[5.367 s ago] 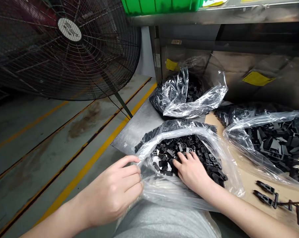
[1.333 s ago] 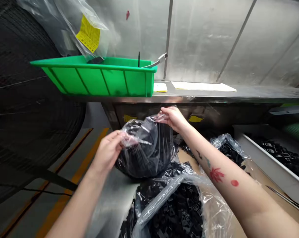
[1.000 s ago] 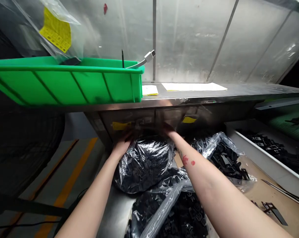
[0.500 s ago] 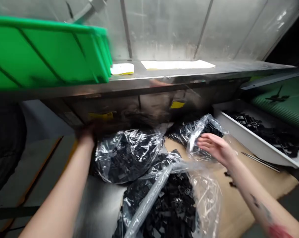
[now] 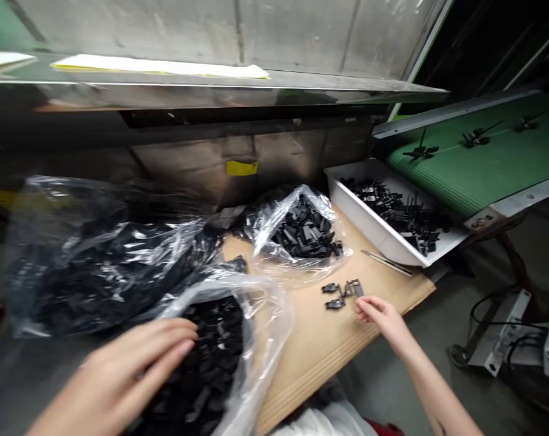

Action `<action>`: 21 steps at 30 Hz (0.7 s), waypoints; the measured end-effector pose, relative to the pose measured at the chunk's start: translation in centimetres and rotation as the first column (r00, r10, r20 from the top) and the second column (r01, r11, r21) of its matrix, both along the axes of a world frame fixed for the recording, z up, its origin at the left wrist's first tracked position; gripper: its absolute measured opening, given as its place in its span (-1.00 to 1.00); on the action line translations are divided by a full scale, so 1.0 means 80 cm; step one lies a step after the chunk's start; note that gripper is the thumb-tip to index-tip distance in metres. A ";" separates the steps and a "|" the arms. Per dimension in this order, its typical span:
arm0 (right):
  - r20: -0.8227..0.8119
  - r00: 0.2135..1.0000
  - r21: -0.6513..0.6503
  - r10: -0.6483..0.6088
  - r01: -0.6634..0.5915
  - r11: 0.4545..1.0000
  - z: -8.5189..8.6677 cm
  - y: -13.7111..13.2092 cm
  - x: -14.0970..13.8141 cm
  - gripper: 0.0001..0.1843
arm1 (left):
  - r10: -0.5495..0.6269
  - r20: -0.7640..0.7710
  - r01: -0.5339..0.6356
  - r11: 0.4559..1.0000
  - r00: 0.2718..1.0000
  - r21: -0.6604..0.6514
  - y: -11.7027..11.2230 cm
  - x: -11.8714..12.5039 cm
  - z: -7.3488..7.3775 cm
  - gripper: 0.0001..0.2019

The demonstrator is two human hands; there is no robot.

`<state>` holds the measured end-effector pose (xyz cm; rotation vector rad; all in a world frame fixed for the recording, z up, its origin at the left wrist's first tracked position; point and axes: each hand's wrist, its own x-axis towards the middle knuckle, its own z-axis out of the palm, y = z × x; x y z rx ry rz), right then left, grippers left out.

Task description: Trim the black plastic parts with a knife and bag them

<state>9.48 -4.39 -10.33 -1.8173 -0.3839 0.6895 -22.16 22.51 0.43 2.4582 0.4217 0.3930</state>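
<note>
Your left hand [image 5: 120,369] rests open on black plastic parts [image 5: 211,357] in a clear plastic bag [image 5: 268,321]; your right hand [image 5: 386,321] has its fingers [image 5: 363,309] released beside loose black pieces [image 5: 340,295]; the yellow label [image 5: 242,168] is unreadable.

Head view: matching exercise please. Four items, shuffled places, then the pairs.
Items:
1. left hand
2. right hand
3. white tray
4. slim metal tool

Places:
A. lying on the cardboard sheet, beside the tray
B. on black parts in an open clear plastic bag
C. holding more black parts, beside a green conveyor belt
D. just by loose black parts on the cardboard

Pairs: 1-B, 2-D, 3-C, 4-A.
</note>
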 end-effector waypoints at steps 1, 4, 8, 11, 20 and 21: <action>0.059 0.998 -0.029 0.034 -0.032 0.999 -0.004 -0.008 0.015 -0.66 | -0.041 -0.051 0.042 0.999 0.998 0.018 -0.031 0.028 -0.003 -0.77; 0.224 0.965 -0.121 0.136 -0.111 0.987 -0.008 -0.036 0.059 -0.65 | -0.179 -0.263 0.156 0.982 0.948 -0.108 -0.124 0.127 -0.013 -0.82; 0.401 0.860 -0.201 0.316 -0.254 0.946 0.003 -0.030 0.086 -0.70 | -0.072 -0.344 0.008 0.982 0.936 -0.186 -0.208 0.227 -0.031 -0.71; 0.484 0.732 -0.231 0.479 -0.421 0.877 0.011 0.013 0.076 -0.67 | 0.121 -0.286 -0.175 0.969 0.951 -0.173 -0.234 0.250 -0.054 -0.71; 0.426 0.500 -0.234 0.754 -0.745 0.625 -0.003 0.081 0.034 -0.76 | 0.356 -0.209 -0.307 0.923 0.911 0.234 -0.208 0.250 -0.169 -0.58; 0.401 0.514 -0.215 0.758 -0.751 0.624 -0.005 0.084 0.033 -0.74 | 0.352 -0.208 -0.303 0.924 0.913 0.234 -0.205 0.252 -0.177 -0.60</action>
